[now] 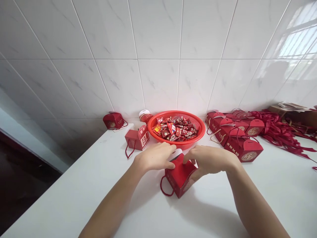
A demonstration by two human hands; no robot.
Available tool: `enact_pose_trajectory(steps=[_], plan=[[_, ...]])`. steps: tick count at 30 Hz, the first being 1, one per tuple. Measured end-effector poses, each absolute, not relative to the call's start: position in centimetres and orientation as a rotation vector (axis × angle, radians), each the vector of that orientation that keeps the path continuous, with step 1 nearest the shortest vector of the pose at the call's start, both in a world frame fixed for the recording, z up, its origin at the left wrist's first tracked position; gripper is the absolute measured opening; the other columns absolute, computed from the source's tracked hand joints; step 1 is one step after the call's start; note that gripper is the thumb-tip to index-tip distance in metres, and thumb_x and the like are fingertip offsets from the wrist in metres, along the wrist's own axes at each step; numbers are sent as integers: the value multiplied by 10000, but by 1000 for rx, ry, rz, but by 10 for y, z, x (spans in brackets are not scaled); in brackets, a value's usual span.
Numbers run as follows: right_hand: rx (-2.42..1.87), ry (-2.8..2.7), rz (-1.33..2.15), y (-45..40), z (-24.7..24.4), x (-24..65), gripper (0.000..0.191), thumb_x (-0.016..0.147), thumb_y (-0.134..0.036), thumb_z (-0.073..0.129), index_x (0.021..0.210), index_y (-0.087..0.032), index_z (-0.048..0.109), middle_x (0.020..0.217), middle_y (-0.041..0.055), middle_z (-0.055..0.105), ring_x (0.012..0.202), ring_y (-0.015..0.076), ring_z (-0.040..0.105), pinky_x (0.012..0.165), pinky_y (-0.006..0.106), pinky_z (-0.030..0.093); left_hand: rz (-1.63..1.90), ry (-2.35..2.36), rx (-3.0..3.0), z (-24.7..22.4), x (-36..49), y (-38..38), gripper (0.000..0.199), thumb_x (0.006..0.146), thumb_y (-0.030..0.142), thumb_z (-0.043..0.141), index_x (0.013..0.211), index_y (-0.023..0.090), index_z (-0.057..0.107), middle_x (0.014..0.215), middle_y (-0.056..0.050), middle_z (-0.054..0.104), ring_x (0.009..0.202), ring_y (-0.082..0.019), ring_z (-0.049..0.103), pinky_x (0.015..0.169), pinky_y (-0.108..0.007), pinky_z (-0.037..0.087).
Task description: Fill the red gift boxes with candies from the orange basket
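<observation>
A small red gift box (177, 180) with a dark red cord handle (166, 190) stands on the white table between my hands. My left hand (158, 157) grips its far left side, the thumb lying on the red top flap. From the right, my right hand (204, 162) is closed around the box's right side, with fingertips on the flap. A white-edged flap sticks up at the far side. Whatever is inside the box is hidden. Just beyond stands a red plastic basket (183, 144) heaped with wrapped candies (173, 129).
Several red gift boxes (244, 145) cluster at the right, beside a pile of red ribbons (272, 132) and a cardboard box (277, 109). Left of the basket are a red box (135, 138) and another box (113, 120) near the table's edge. A tiled wall (158, 82) rises behind.
</observation>
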State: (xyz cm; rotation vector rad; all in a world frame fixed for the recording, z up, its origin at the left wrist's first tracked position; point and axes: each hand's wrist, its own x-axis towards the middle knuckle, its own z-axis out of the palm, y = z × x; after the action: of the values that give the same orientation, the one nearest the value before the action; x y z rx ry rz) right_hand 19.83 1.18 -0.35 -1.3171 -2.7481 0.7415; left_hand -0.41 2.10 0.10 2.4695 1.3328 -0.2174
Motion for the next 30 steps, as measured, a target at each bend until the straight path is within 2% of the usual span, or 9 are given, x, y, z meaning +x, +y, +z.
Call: enact_pose_trajectory(steps=[3, 7, 11, 14, 18, 21, 24, 27, 30], plan=[[-1465, -2765, 703, 15, -5, 195, 200, 694, -357, 778, 743, -203, 660, 703, 30, 596, 560, 143, 495, 452, 263, 314, -209, 1146, 2472, -2, -4, 22, 151, 779, 344, 582, 824, 202, 558, 925, -57, 641, 786, -223, 598, 548, -295, 364], [-1653, -2695, 641, 18, -7, 190, 290, 660, -404, 788, 732, -184, 614, 719, 31, 571, 520, 122, 470, 408, 255, 315, -220, 1040, 2367, -6, -4, 23, 198, 844, 364, 490, 749, 212, 573, 748, -35, 623, 655, -199, 568, 533, -306, 353], [-1723, -2642, 885, 28, -13, 191, 542, 605, -498, 809, 1000, -180, 616, 910, 57, 618, 526, 123, 523, 397, 253, 378, -211, 1108, 2304, -6, -2, 21, 334, 894, 454, 414, 766, 209, 600, 724, -43, 620, 629, -203, 572, 523, -312, 353], [-1591, -2641, 1066, 38, -17, 194, 716, 599, -486, 820, 1204, -201, 565, 1006, 59, 640, 586, 133, 579, 444, 244, 426, -258, 1167, 2281, -7, 2, 18, 341, 819, 531, 535, 914, 211, 601, 833, -48, 658, 675, -220, 605, 499, -300, 368], [-1317, -2670, 1249, 50, -22, 197, 915, 587, -426, 847, 1395, -235, 463, 1137, 62, 642, 693, 124, 618, 538, 213, 472, -312, 1156, 2298, -10, 6, 18, 358, 763, 505, 610, 951, 205, 558, 886, -49, 661, 716, -226, 624, 498, -291, 378], [-1317, -2648, 1276, 53, -24, 197, 971, 542, -399, 878, 1407, -232, 470, 1027, 41, 665, 689, 125, 620, 546, 201, 465, -290, 1134, 2299, -11, 7, 18, 314, 785, 476, 598, 935, 205, 543, 877, -49, 655, 725, -225, 626, 509, -290, 376], [-1425, -2601, 1298, 54, -23, 199, 911, 541, -389, 878, 1363, -225, 520, 841, -10, 647, 613, 123, 605, 516, 207, 448, -290, 1146, 2290, -11, 6, 20, 334, 785, 495, 596, 946, 208, 541, 932, -65, 647, 768, -242, 628, 531, -295, 390], [-1470, -2534, 1264, 55, -20, 204, 785, 585, -348, 852, 1304, -210, 571, 690, -50, 590, 557, 113, 560, 487, 209, 406, -305, 1168, 2288, -13, 4, 25, 417, 771, 536, 603, 1033, 215, 553, 992, -80, 631, 824, -269, 626, 575, -306, 414], [-1344, -2403, 1254, 53, -12, 211, 573, 645, -332, 803, 1175, -181, 645, 599, -64, 546, 539, 100, 490, 479, 214, 347, -276, 1122, 2334, -16, 3, 33, 452, 790, 520, 599, 1126, 221, 551, 1050, -84, 620, 930, -283, 612, 662, -314, 439]])
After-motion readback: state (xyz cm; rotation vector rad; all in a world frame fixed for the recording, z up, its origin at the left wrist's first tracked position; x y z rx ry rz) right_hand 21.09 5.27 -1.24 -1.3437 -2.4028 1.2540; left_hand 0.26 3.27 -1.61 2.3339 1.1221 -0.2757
